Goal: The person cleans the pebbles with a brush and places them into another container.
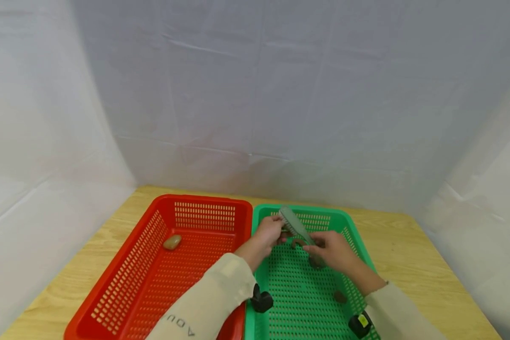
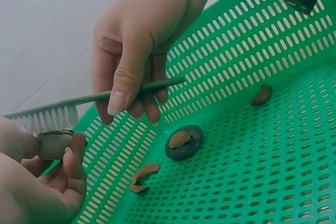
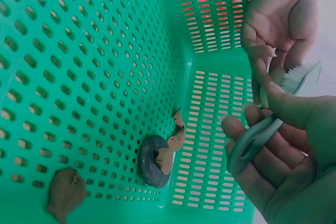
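Observation:
Over the far end of the green basket [image 1: 267, 269], my left hand [image 1: 268, 232] holds a smooth greyish stone [image 2: 54, 145] between its fingers and thumb. My right hand [image 1: 333, 250] grips a green brush [image 1: 294, 223] by its handle, thumb on top. In the left wrist view the brush's white bristles [image 2: 58, 118] rest against the top of the stone, where a bit of brown crust shows. Below the hands lie a dark grey stone [image 2: 190, 149] topped by a brown clay flake [image 2: 180, 139], and a curved brown piece [image 2: 143, 176].
Another brown piece [image 3: 67, 192] lies on the green basket's floor. To the left, touching it side by side, stands a red basket [image 1: 161, 283] with a tan stone [image 1: 172, 242] inside. Both are on a wooden table [image 1: 408, 255], with pale sheeting [image 1: 255, 94] around.

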Tool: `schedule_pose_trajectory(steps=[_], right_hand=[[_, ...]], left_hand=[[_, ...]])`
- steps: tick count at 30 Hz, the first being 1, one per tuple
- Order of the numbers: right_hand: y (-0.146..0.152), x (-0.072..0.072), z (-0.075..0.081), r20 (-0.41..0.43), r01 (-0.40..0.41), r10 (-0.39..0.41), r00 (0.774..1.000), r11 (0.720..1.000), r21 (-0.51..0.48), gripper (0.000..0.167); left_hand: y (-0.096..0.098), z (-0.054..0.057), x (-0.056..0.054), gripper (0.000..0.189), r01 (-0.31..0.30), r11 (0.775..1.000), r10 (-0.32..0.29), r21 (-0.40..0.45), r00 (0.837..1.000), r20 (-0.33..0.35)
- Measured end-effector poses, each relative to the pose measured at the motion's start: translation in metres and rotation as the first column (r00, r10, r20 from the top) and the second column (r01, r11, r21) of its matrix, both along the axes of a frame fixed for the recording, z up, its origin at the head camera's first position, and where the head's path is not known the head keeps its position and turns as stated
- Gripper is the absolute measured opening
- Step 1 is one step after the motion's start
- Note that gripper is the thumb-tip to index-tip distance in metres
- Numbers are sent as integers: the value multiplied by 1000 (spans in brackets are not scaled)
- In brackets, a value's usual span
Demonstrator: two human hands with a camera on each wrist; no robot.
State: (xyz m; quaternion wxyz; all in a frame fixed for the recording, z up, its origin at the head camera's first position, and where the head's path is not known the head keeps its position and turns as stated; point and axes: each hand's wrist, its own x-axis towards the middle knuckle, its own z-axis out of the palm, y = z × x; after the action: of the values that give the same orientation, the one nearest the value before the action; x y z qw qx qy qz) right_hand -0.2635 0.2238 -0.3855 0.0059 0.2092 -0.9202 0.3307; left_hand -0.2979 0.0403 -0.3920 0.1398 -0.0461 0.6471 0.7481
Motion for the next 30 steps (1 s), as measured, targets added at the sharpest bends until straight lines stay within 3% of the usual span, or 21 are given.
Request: schedule_pose_trajectory(steps=[11,18,26,30], right_hand=[[0,0,0,54,68,-68,996,998,2,13],[1,0,0,66,114,-114,991,993,12,15],[1,-2,-2,-50,130,-131,990,991,-9,22],[-1,-2,-2,-78,63,-66,995,997,-52,28]], left_hand=[[-1,-2,-1,40,16,1000,-17,-17,1000,-17],[-2,-3,-3,42,30,999,-30,21,1000,-2],[-1,-2,-1,42,20,999,-20,41,1000,0],[-1,-2,-1,38,20,999,-19,34,1000,-14]])
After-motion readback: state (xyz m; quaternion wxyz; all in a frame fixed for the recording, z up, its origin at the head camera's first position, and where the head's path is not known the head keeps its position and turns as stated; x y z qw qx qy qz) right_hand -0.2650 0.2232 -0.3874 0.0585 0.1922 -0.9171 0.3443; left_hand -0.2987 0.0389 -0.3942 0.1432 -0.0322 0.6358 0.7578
